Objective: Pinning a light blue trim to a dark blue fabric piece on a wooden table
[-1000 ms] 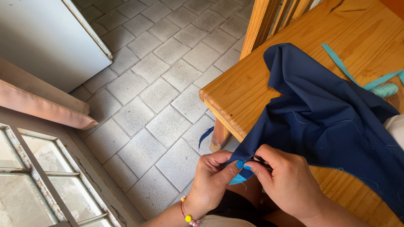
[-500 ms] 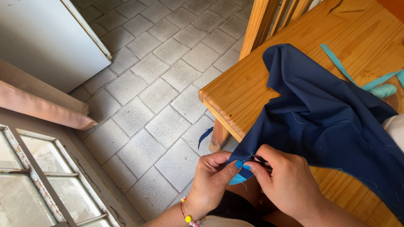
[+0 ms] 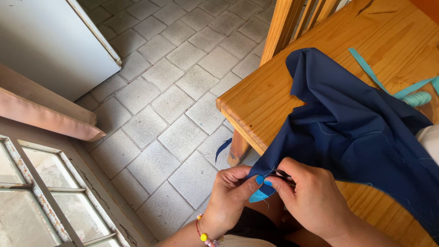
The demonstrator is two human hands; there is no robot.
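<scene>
A dark blue fabric (image 3: 352,123) lies bunched on a wooden table (image 3: 270,96), with one corner hanging off the near edge. My left hand (image 3: 231,194) pinches that corner between thumb and fingers; a beaded bracelet sits on its wrist. My right hand (image 3: 313,199) grips the same corner right beside it, with a thin dark tool between its fingers, mostly hidden. A small turquoise piece (image 3: 258,195) shows below the pinched corner.
Turquoise ribbon (image 3: 366,68) and a turquoise thread spool (image 3: 417,98) lie on the table's far right. A wooden chair back (image 3: 292,23) stands at the table's far side. Grey tiled floor (image 3: 169,105), a white appliance (image 3: 50,45), and a glazed door (image 3: 32,201) lie left.
Both hands have stayed on the fabric corner with only slight finger shifts. The fabric on the table looks the same.
</scene>
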